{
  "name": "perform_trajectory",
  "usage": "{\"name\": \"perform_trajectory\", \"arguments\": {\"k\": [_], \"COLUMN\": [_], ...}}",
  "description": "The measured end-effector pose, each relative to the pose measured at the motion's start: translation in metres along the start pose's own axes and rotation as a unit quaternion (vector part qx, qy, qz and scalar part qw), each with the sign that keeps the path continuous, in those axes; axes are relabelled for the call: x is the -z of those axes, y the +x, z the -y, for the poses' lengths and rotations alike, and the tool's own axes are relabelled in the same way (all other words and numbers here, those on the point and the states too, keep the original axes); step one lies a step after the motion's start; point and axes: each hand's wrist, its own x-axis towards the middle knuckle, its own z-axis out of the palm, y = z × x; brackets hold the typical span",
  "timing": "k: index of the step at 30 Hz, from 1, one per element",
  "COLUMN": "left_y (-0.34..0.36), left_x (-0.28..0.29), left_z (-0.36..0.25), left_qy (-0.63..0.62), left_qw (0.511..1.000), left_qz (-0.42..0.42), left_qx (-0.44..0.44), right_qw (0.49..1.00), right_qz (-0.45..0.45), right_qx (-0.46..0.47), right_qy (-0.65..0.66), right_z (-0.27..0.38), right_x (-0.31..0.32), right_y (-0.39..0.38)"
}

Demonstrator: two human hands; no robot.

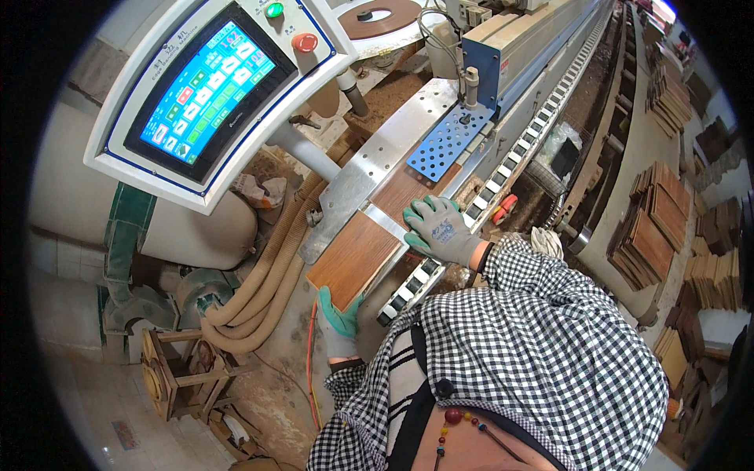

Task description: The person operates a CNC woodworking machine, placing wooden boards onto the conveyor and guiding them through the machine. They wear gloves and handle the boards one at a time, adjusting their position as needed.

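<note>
My left hand (338, 323), in a grey and green work glove, grips the near end of a brown wood-grain board (355, 257) lying on a metal machine table. Some of its fingers are hidden at the board's edge. My right hand (441, 229), gloved alike, rests with fingers spread at the right edge of the table, next to a second brown board (406, 191). That board runs partly beneath a blue perforated plate (449, 147). A strip of bare metal (385, 222) shows between the two boards. Right of the table runs a conveyor chain with white pads (491, 193).
A control panel with a lit touchscreen (210, 93) and a red button (305, 42) hangs at the upper left. Ribbed hoses (265, 276) curve below it. A reel of brown edge banding (381, 20) sits behind. Stacked boards (650, 225) stand along the right.
</note>
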Motion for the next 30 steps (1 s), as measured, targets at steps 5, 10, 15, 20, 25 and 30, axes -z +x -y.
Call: {"name": "perform_trajectory", "arguments": {"k": [5,10,15,20,25,30], "left_y": [0.005,0.008,0.003,0.005,0.006,0.000], "left_x": [0.015,0.020,0.008,0.010,0.010,-0.003], "left_z": [0.008,0.008,0.006,0.008,0.006,0.002], "left_qy": [0.345,0.340,0.157,0.225,0.281,0.212], "left_qw": [0.928,0.933,0.987,0.973,0.956,0.976], "left_qz": [0.028,0.045,-0.003,-0.011,0.011,-0.004], "left_qx": [-0.135,-0.110,-0.027,-0.057,-0.087,-0.048], "right_qw": [0.999,0.998,0.998,0.998,0.999,0.998], "right_qz": [-0.032,-0.059,-0.061,-0.050,-0.051,-0.065], "right_qx": [0.010,0.013,0.014,0.016,0.017,0.019], "right_qy": [0.000,-0.017,-0.020,-0.026,0.000,0.010], "right_z": [-0.003,-0.003,-0.003,-0.003,-0.004,-0.004], "right_x": [-0.003,-0.006,-0.006,-0.004,-0.004,-0.003], "right_y": [0.003,0.006,0.006,0.007,0.007,0.007]}}
